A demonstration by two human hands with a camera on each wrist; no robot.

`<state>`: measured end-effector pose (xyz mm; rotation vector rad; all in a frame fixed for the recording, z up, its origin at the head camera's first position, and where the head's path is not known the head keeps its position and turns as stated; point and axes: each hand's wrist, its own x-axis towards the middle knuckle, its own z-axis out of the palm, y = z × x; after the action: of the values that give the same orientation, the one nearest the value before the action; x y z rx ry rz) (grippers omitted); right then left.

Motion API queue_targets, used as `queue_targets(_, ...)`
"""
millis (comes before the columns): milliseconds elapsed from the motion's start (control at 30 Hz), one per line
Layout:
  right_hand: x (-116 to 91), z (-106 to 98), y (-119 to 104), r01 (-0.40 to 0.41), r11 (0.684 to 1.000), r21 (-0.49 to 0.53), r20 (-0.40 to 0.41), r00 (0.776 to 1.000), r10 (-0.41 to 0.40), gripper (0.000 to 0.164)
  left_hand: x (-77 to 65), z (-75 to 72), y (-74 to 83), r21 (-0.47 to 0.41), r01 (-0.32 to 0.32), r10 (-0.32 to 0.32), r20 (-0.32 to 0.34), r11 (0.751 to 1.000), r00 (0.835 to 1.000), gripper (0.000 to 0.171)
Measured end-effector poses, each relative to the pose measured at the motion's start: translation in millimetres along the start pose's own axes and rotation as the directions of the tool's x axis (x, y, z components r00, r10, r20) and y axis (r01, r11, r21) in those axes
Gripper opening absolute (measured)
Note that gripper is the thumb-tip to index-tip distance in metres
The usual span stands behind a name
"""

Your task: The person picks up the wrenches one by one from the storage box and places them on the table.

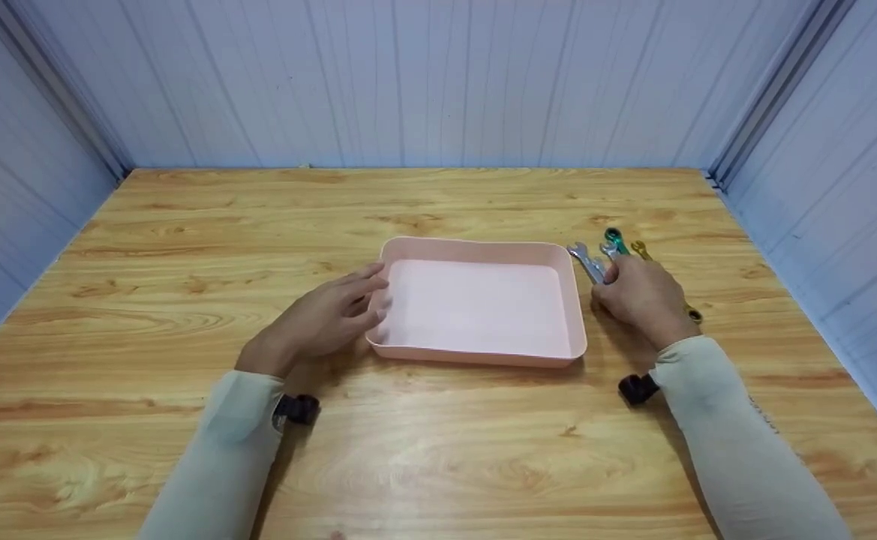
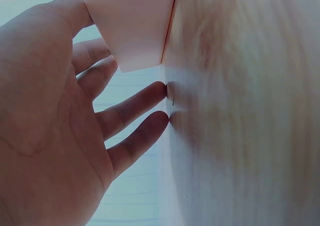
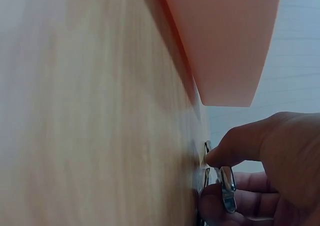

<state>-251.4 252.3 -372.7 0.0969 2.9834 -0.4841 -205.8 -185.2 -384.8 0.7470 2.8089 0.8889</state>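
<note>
A shallow pink tray point(image 1: 476, 311) lies on the wooden table. My left hand point(image 1: 318, 319) is at its left side, fingers spread and loosely bent, the thumb and some fingertips at the rim; in the left wrist view two other fingertips meet the tabletop. To the tray's right, my right hand point(image 1: 642, 291) pinches a silver wrench point(image 3: 227, 188) between thumb and fingers, close over the table. Around that hand lie more silver wrenches point(image 1: 587, 262), a green ring-ended wrench point(image 1: 614, 237) and a gold wrench point(image 1: 695, 315), all partly hidden by the hand or by one another.
White panel walls point(image 1: 438, 82) enclose the table point(image 1: 438, 450) at the back and both sides. The tray's right wall point(image 3: 222, 46) stands close beside the right hand. Nothing lies inside the tray.
</note>
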Motion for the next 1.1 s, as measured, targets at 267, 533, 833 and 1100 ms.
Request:
queue_targets(267, -1.5, -0.8, 2.1, 0.035, 0.999, -0.017, -0.017, 0.999, -0.035, 0.024, -1.1, 0.6, 0.1, -0.027, 0.005, -0.004, 0.003, 1.0, 1.0, 0.052)
queue_targets(533, -2.3, -0.5, 2.9, 0.027, 1.0, 0.005, 0.023, 0.999, -0.028, 0.023, 0.2, 2.0, 1.0, -0.018, 0.021, -0.021, 0.016, 1.0, 1.0, 0.053)
queue_targets(833, -2.5, -1.5, 4.8, 0.019, 1.0, 0.012, 0.025, 0.999, -0.019, 0.021, 1.1, 1.6, 3.0, -0.006, 0.033, -0.032, 0.023, 0.999, 0.999, 0.054)
queue_targets(1100, 0.2, -3.7, 2.7, -0.054, 0.984, 0.171, 0.016, 0.999, 0.052, 0.027, -2.7, -1.5, 5.6, -0.015, 0.026, -0.026, 0.021, 1.0, 0.999, 0.055)
